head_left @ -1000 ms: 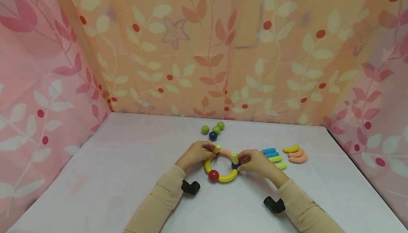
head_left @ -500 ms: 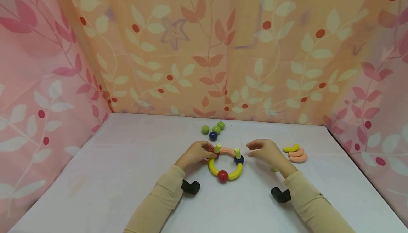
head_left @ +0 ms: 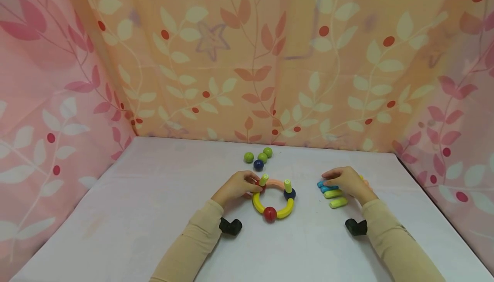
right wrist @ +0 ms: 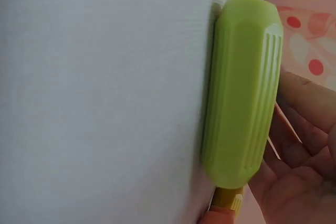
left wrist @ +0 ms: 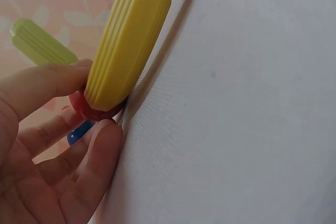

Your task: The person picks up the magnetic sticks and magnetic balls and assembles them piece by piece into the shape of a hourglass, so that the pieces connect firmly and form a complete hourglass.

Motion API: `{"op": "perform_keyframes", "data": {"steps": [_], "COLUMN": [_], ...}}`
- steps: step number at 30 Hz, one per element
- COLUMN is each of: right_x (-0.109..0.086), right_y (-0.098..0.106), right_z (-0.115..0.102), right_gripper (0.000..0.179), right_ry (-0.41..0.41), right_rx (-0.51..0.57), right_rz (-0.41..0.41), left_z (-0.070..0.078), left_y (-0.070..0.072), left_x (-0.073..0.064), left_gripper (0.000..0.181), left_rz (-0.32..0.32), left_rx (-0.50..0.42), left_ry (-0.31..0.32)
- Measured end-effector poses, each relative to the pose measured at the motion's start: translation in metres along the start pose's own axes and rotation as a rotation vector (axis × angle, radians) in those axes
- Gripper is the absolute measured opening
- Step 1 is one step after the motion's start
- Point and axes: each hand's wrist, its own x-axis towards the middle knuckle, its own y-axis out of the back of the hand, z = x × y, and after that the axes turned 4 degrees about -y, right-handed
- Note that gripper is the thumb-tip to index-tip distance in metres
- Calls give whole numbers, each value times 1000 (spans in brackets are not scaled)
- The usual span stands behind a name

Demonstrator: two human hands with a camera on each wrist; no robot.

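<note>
On the white table lies a ring of curved yellow and salmon sticks joined by balls, including a red ball at the front and a dark blue ball at the right. Two light green sticks stand up from it. My left hand pinches the ring's back-left red ball, beside a yellow curved stick. My right hand is over the blue sticks, fingertips at them; whether it grips one is hidden. Nearer lies a loose green stick.
Several loose balls, green and dark blue, lie behind the ring. Yellow and salmon curved sticks are partly hidden behind the right hand. Black wrist mounts sit under both forearms. Patterned cloth hangs around the table.
My right hand has let go of the ring's dark blue ball and moved right to the blue sticks. The ring has shifted slightly right, while the left hand stays on its red ball.
</note>
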Motion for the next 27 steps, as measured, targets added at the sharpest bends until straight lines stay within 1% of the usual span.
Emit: {"op": "perform_keyframes", "data": {"steps": [3,5,9,12,14,17,19,21,23,27], "right_x": [4,7,10,9,8,2,-6,-17,-30,-55], "right_y": [-1,-1,0,1,1,-4,-9,-15,-20,-29], "right_z": [3,2,-6,-13,-17,-22,-25,-29,-35,-51], "right_gripper": [35,35,35,34,34,35,39,41,43,46], "right_ry": [-27,-22,-9,-21,-16,25,50,68,70,59], "right_rx": [-10,-19,-45,-72,-94,-95,-56,9,84,227], "right_rz": [-21,-42,-80,-93,-83,-29,6,33,36,15], "left_z": [-1,-1,0,1,0,-1,-2,-3,-3,-2], "left_y": [-1,0,1,1,0,1,2,2,1,-1], "left_x": [-1,-1,0,1,0,0,-1,-1,-1,0], "left_gripper": [32,32,32,32,32,33,32,32,32,32], "left_rz": [-6,-5,7,10,9,6,4,3,-3,0], "left_rx": [4,6,2,-8,-14,-19,-18,-24,-23,-26], "left_ry": [-3,2,4,-1,7,6,8,4,5,16]}}
